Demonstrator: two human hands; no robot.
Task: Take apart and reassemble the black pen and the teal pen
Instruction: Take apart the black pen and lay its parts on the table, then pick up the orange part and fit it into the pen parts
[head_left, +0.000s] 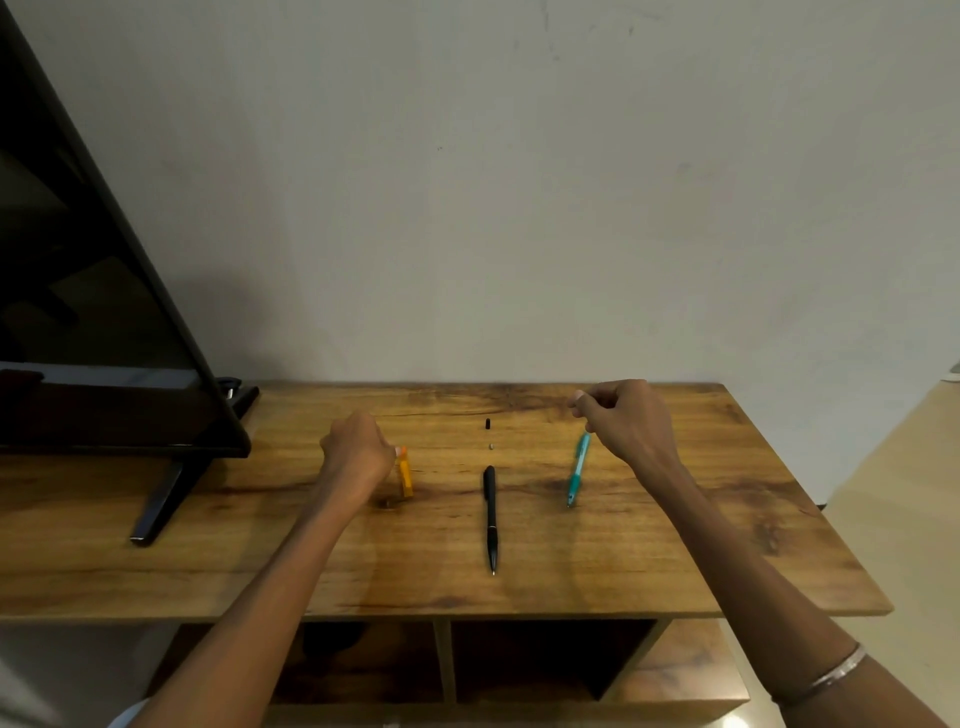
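At the bottom of the frame two bare forearms reach up over the wooden table (675, 561), the right one wearing a thin bracelet (826, 678). In the left part of the frame stands a dark monitor (93, 312) on its stand. The left hand (358, 452), left of centre, has its fingers curled and touching the top end of an orange pen (405, 475) that lies on the table. In the centre lies the black pen (491, 519), tip toward the camera, with two small loose parts (489, 424) just beyond its far end. Right of centre the teal pen (577, 470) lies on the table. Above its far end hangs the right hand (623, 415), fingers curled, fingertips pressed together; whether they pinch anything I cannot tell.
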